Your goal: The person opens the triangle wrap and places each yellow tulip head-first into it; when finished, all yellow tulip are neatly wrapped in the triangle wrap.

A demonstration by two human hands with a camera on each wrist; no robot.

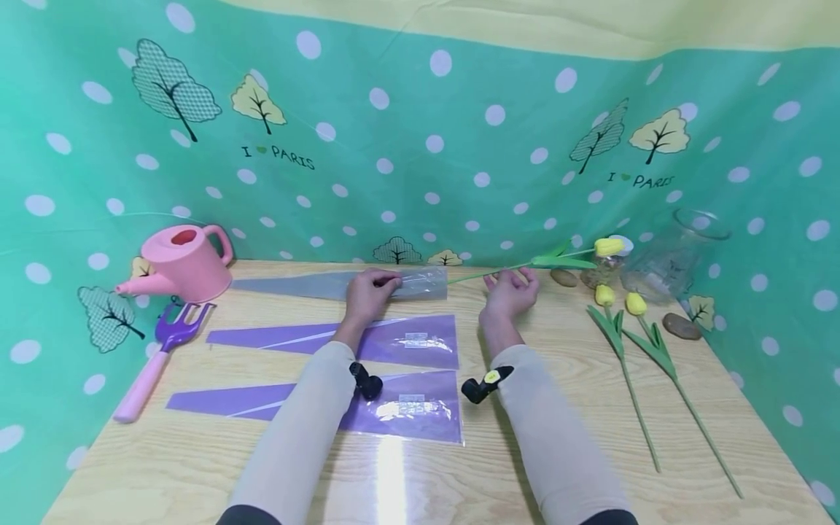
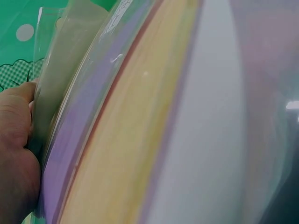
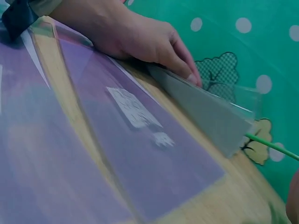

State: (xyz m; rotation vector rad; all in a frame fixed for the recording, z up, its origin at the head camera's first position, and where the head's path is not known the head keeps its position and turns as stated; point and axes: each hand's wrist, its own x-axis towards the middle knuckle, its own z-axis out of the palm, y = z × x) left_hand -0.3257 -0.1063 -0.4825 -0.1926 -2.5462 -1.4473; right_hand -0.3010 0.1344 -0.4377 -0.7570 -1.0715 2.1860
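Pinched a grey wrapper (image 1: 321, 285) toward its wide end with the left hand (image 1: 369, 295), at the back of the tabletop (image 1: 131, 467), and seemed to grasp a yellow tulip (image 1: 551, 261) lightly by the stem, below the leaves, with the right hand (image 1: 510, 293). Pointed the stem at the wrapper's mouth, right at the edge; could not tell how far inside. Showed, in the right wrist view, a clear layer standing apart from a grey one. Judged the wrapper light, thin and slick, likely to crease, slide or cling together; called for a gentle pinch on one layer near the lip, never a flat press over both. Judged the tulip light too, probably artificial, with a springy stem best taken low, close to the cut end, and bloom and leaves best left unsqueezed. Lay nearer the front: two purple wrappers (image 1: 387, 343).
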